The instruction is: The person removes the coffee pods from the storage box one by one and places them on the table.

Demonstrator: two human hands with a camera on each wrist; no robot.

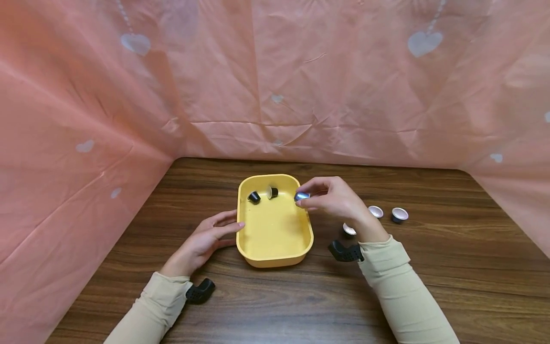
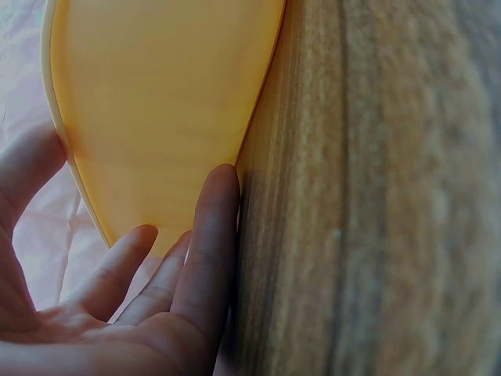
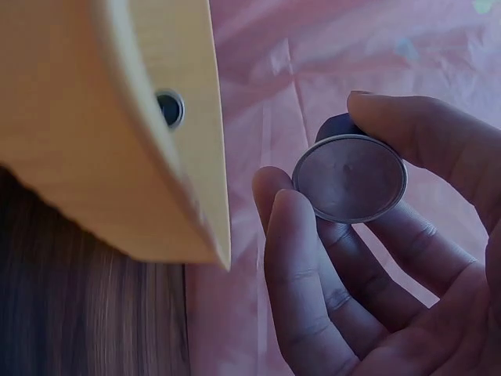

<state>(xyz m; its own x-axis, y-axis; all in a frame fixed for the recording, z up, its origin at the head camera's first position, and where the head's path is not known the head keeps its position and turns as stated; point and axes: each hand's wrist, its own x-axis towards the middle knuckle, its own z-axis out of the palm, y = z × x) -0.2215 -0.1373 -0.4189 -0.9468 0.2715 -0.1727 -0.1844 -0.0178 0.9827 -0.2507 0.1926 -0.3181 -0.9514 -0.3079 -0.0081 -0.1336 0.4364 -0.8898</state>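
Observation:
A yellow plastic bin (image 1: 275, 263) stands on the table with two dark coffee capsules in its far part, a left one (image 1: 254, 197) and a right one (image 1: 272, 192). My left hand (image 1: 208, 239) holds the bin's left side, thumb over the rim, other fingers against the outer wall (image 2: 156, 157). My right hand (image 1: 333, 196) pinches a shiny blue coffee capsule (image 1: 302, 196) over the bin's right rim. In the right wrist view, the held capsule's round foil lid (image 3: 351, 178) faces the camera, gripped between thumb and fingers.
Right of the bin, coffee capsules lie on the wooden table (image 1: 275, 306): one at the far right (image 1: 399, 215), another (image 1: 375, 211) beside it, and a third (image 1: 349, 229) partly behind my right wrist. Pink fabric (image 1: 275, 86) hangs behind and along the sides.

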